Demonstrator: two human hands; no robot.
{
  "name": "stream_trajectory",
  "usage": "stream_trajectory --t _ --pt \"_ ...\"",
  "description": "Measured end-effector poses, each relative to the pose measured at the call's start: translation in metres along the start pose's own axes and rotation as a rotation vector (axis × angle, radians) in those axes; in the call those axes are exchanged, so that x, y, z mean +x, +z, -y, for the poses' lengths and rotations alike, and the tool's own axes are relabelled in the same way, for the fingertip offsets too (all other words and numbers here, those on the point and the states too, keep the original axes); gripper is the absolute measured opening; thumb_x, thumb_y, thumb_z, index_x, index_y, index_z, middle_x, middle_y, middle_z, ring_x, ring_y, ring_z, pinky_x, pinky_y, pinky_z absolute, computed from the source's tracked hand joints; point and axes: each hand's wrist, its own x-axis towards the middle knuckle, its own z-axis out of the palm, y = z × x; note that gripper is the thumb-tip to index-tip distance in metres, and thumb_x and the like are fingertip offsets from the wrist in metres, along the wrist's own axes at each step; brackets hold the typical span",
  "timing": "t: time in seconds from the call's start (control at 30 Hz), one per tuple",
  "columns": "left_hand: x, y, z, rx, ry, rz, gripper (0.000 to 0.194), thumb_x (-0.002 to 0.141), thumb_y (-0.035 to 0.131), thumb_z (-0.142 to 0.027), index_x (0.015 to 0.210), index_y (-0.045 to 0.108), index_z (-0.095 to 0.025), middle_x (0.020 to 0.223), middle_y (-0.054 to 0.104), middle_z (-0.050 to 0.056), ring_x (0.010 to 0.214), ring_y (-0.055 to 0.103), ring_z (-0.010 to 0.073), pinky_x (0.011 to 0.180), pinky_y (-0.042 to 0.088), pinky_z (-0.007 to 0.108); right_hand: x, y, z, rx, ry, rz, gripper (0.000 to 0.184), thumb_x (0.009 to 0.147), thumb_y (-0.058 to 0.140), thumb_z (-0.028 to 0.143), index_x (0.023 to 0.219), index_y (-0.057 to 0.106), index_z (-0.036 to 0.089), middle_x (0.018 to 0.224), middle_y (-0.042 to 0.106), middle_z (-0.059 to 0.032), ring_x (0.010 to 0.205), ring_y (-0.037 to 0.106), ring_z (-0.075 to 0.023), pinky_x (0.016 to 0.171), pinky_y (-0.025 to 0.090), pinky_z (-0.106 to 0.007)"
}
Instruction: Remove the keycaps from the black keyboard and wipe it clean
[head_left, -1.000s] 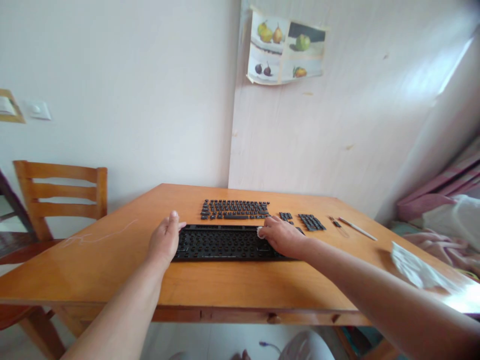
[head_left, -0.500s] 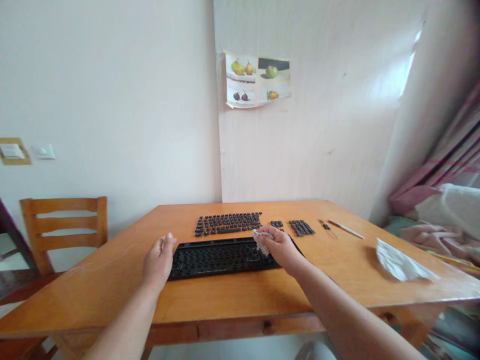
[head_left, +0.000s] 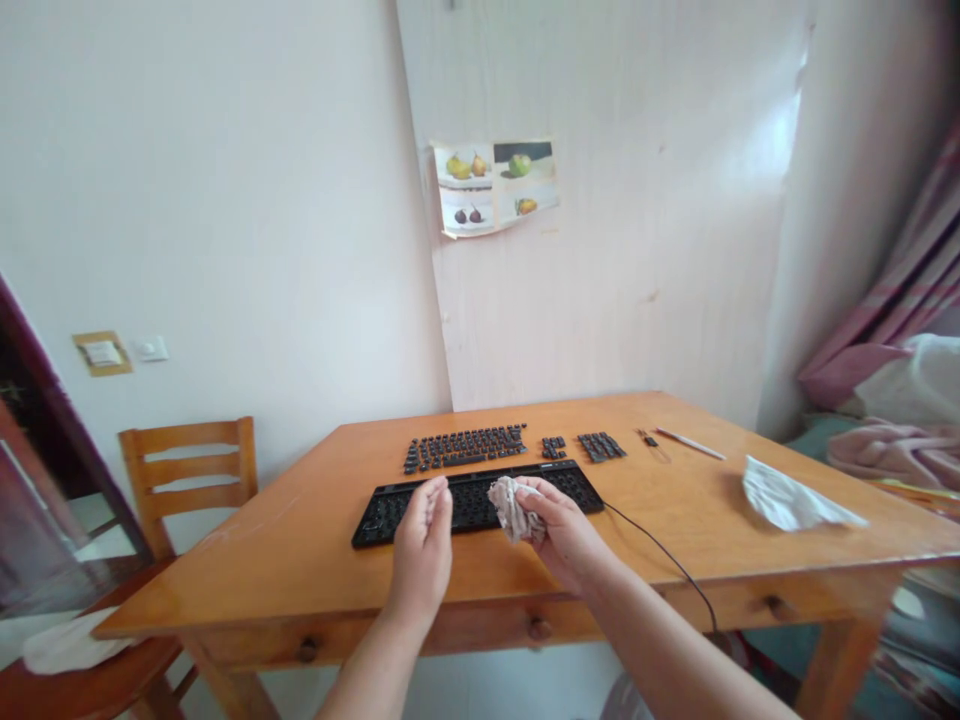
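A black keyboard base [head_left: 472,500] with its keycaps off lies on the wooden table in front of me. My right hand [head_left: 559,520] pinches a crumpled greyish tissue [head_left: 514,508] above the base's near edge. Left of it, my left hand [head_left: 424,540] is held over the front of the base, its fingers loosely extended and nothing visible in it. Behind the base, the removed keycaps [head_left: 466,446] are laid out in rows. A small keycap cluster [head_left: 553,448] and a number-pad block [head_left: 601,447] stand to their right.
On the table's right side lie a small wire tool [head_left: 649,440], a white pen-like stick [head_left: 690,444] and a white sheet [head_left: 795,498]. The keyboard cable [head_left: 667,555] runs over the table's front edge. A wooden chair [head_left: 191,470] stands at the left.
My right hand has drawn the tissue back towards me, off the base's right part. My left hand has shifted right, closer to the right one. The camera view has turned and tilted slightly.
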Motion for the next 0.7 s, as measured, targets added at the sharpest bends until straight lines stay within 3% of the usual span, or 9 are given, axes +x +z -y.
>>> stream_trajectory --t 0.13,0.23,0.4,0.57,0.7 --pt "-0.043 0.036 -0.012 -0.127 -0.086 0.159 0.052 0.092 0.043 -0.048 0.137 0.043 -0.022 0.145 0.045 0.01 0.132 0.043 0.0212 0.111 0.033 0.037 -0.014 0.006 -0.012 -0.089 -0.069 -0.048 0.024 0.077 0.07 0.038 0.091 0.064 0.018 0.084 0.068 -0.0026 0.072 0.059 -0.0146 0.067 0.045 -0.026" --pt "-0.062 0.052 -0.01 -0.149 -0.09 0.258 0.057 0.093 0.042 -0.048 0.144 0.035 -0.023 0.152 0.034 0.008 0.14 0.032 0.0203 0.116 0.026 0.036 -0.022 0.008 -0.016 -0.186 -0.127 -0.086 0.034 0.081 0.063 0.049 0.095 0.066 0.019 0.088 0.068 -0.0038 0.079 0.06 -0.0174 0.075 0.047 -0.029" --pt "-0.066 0.061 0.003 -0.075 -0.071 0.245 0.066 0.091 0.046 -0.049 0.148 0.026 -0.022 0.154 0.029 0.008 0.142 0.026 0.0203 0.118 0.02 0.036 -0.029 0.008 -0.013 -0.361 -0.144 -0.039 0.06 0.088 0.039 0.065 0.108 0.068 0.016 0.097 0.07 -0.0084 0.093 0.062 -0.0228 0.088 0.047 -0.037" --pt "-0.061 0.059 0.016 -0.045 -0.053 0.149 0.064 0.092 0.045 -0.046 0.148 0.028 -0.02 0.153 0.033 0.011 0.14 0.032 0.0217 0.117 0.023 0.037 -0.032 0.014 -0.013 -0.609 -0.3 0.107 0.053 0.092 0.039 0.057 0.119 0.065 0.02 0.114 0.067 -0.0071 0.103 0.06 -0.0231 0.098 0.043 -0.038" --pt "-0.056 0.06 0.018 -0.05 -0.053 0.102 0.057 0.091 0.047 -0.043 0.142 0.04 -0.018 0.146 0.043 0.013 0.135 0.04 0.024 0.114 0.028 0.039 -0.032 0.014 -0.016 -0.683 -0.33 0.165 0.05 0.093 0.042 0.054 0.128 0.059 0.023 0.124 0.063 -0.0065 0.112 0.058 -0.0241 0.102 0.041 -0.039"
